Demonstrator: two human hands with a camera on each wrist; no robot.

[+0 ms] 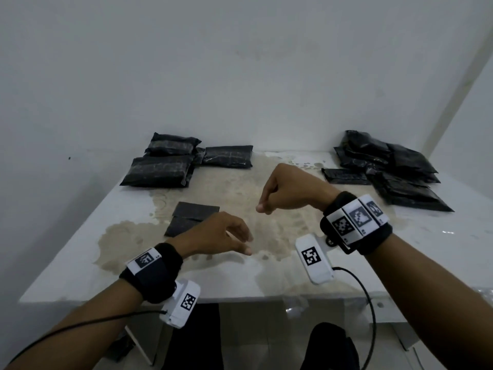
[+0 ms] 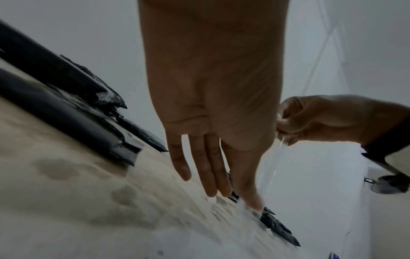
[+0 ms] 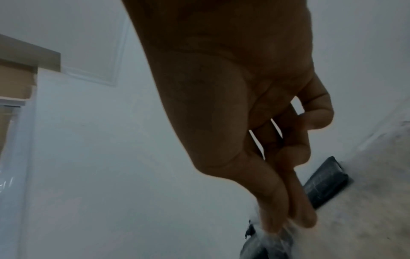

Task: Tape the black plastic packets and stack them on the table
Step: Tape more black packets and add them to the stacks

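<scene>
On the stained white table (image 1: pixel 80 268) against a bare wall, my right hand (image 1: pixel 289 193) pinches a clear tape strip (image 2: pixel 280 149), my left hand (image 1: pixel 213 237) hovers loosely open, so next I tape the flat packet (image 1: pixel 190 220) at ten o'clock, then stack it.

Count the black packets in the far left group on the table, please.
3. The front packet is nearest, the back packet lies behind it, and the right packet lies beside them. Others may be hidden underneath.
</scene>
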